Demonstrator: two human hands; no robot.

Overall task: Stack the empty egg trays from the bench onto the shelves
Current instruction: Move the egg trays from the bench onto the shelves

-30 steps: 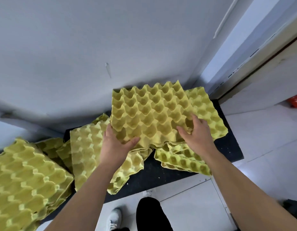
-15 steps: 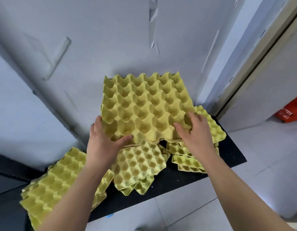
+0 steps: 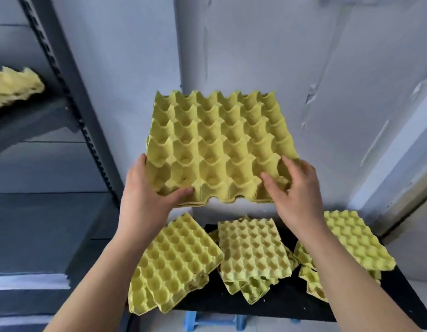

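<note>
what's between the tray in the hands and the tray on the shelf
Head view: the dark shelf post and bare wall separate held tray from shelf tray.

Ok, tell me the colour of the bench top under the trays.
The bench top is black; head view.

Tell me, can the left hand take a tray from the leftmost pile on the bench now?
Probably not yet: the left hand grips the lifted tray, with the right hand. The leftmost pile lies uncovered below; only that grip hinders.
</note>
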